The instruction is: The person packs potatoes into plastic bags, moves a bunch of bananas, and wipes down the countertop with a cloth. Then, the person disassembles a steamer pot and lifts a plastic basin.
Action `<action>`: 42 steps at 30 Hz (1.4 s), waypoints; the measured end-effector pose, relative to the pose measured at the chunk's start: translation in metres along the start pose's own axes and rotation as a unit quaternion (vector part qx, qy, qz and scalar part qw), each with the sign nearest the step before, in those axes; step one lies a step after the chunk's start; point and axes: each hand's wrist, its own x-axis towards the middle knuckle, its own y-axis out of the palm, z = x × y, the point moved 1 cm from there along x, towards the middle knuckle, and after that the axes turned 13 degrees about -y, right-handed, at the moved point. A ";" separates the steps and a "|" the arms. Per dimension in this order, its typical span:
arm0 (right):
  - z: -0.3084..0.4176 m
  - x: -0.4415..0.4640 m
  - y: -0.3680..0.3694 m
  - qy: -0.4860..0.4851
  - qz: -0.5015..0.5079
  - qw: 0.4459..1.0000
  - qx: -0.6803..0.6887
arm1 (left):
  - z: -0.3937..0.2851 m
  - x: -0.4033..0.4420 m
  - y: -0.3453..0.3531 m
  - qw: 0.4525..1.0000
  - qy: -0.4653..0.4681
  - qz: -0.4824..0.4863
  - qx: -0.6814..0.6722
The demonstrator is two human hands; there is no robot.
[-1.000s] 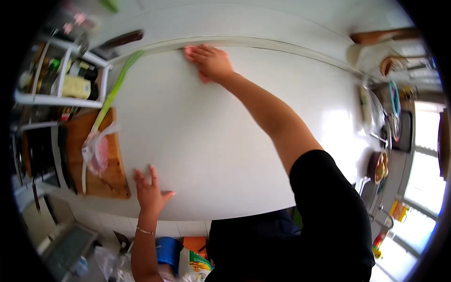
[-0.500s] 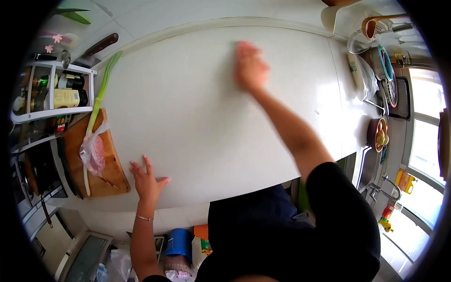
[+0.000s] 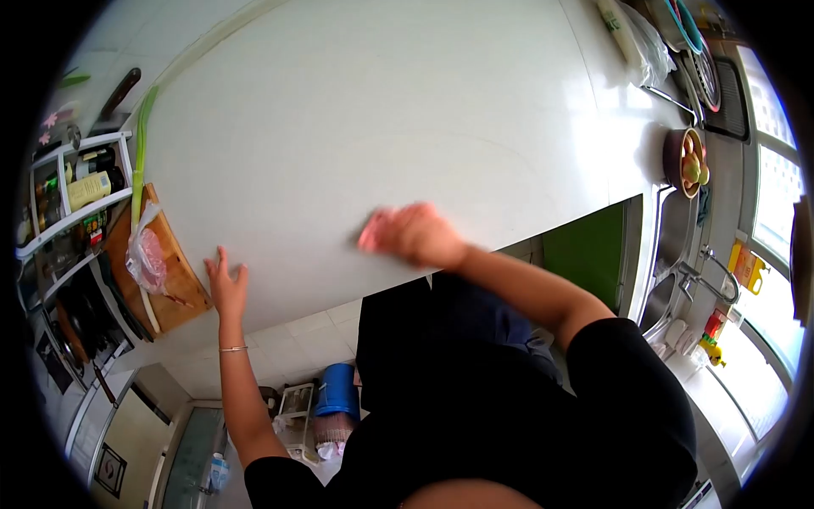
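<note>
My right hand (image 3: 424, 236), slightly blurred, presses a pink cloth (image 3: 378, 231) onto the white countertop (image 3: 339, 127) close to its front edge. On the left, my left hand (image 3: 227, 286) rests on the counter with fingers spread and nothing in it. Beside it lies a wooden cutting board (image 3: 180, 293) bearing raw meat in a clear plastic bag (image 3: 147, 258). A long green onion (image 3: 141, 157) runs from the board toward the back of the counter.
At the left stands a rack of bottles (image 3: 89, 188), with a knife (image 3: 121, 92) behind it. To the right are a bowl of fruit (image 3: 685, 163), a bagged item (image 3: 636, 42) and a sink (image 3: 674, 229). A blue bucket (image 3: 337, 388) sits below the counter.
My right hand has swept the pink cloth from the back of the counter toward the front edge. My left hand stays spread near the board. The camera view has shifted and tilted.
</note>
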 end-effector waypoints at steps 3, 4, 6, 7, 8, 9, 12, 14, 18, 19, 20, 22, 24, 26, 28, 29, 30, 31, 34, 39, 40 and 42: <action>-0.047 -0.036 -0.107 0.095 -0.040 0.871 -0.480 | 0.003 0.013 -0.001 0.999 -0.020 0.047 0.017; -0.056 -0.051 -0.142 0.177 -0.102 0.872 -0.445 | -0.003 0.016 -0.004 0.999 -0.006 0.043 0.015; -0.116 -0.109 -0.193 0.119 -0.245 0.769 -0.578 | -0.001 0.017 -0.010 0.996 -0.046 0.078 0.006; -0.172 -0.147 -0.214 0.086 -0.270 0.752 -0.595 | 0.004 0.022 -0.013 0.997 -0.030 0.077 0.006; -0.168 -0.149 -0.233 0.154 -0.265 0.749 -0.588 | 0.009 0.029 -0.014 0.998 0.016 0.058 -0.010; -0.147 -0.136 -0.230 0.206 -0.254 0.753 -0.571 | 0.000 0.033 -0.010 0.997 0.062 0.041 -0.031; -0.096 -0.066 -0.181 0.183 -0.225 0.841 -0.457 | -0.098 0.000 -0.031 0.987 0.152 -0.047 -0.035; -0.073 -0.003 -0.121 0.242 -0.037 0.871 -0.425 | -0.168 -0.019 -0.022 0.975 0.206 -0.026 -0.077; -0.078 -0.027 -0.167 0.128 -0.141 0.907 -0.376 | -0.307 -0.103 -0.031 0.958 0.281 0.029 -0.045; -0.094 -0.054 -0.191 0.155 -0.184 0.888 -0.393 | -0.321 -0.112 -0.026 0.957 0.286 0.031 -0.041; -0.094 -0.086 -0.220 0.222 -0.193 0.868 -0.400 | -0.334 -0.120 -0.021 0.953 0.297 0.031 -0.044; -0.116 -0.179 -0.258 0.249 -0.277 0.800 -0.470 | -0.356 -0.130 -0.009 0.945 0.323 0.035 -0.043; -0.103 -0.293 -0.292 0.325 -0.282 0.740 -0.517 | -0.360 -0.134 0.011 0.952 0.296 0.063 -0.044; -0.088 -0.438 -0.298 0.387 -0.201 0.629 -0.643 | -0.367 -0.149 0.017 0.950 0.300 0.071 -0.045; 0.004 -0.538 -0.315 0.527 -0.200 0.662 -0.494 | -0.372 -0.162 0.019 0.959 0.273 0.060 -0.055; 0.000 -0.621 -0.311 0.700 -0.114 0.612 -0.349 | -0.378 -0.170 0.021 0.958 0.275 0.055 -0.061; 0.021 -0.606 -0.315 0.696 -0.284 0.579 -0.315 | -0.381 -0.176 0.021 0.961 0.261 0.049 -0.077; 0.031 -0.582 -0.317 0.650 -0.306 0.617 -0.321 | -0.386 -0.183 0.020 0.964 0.248 0.043 -0.089; -0.009 -0.506 -0.306 0.456 -0.375 0.772 -0.234 | -0.422 -0.210 0.023 0.947 0.305 0.039 -0.092; 0.009 -0.386 -0.318 0.246 -0.304 0.834 -0.389 | -0.477 -0.256 0.002 0.913 0.399 0.007 -0.089; 0.010 -0.379 -0.323 0.258 -0.326 0.821 -0.391 | -0.485 -0.259 0.000 0.908 0.407 0.015 -0.095; 0.006 -0.371 -0.340 0.244 -0.353 0.815 -0.389 | -0.508 -0.260 0.001 0.892 0.438 0.025 -0.111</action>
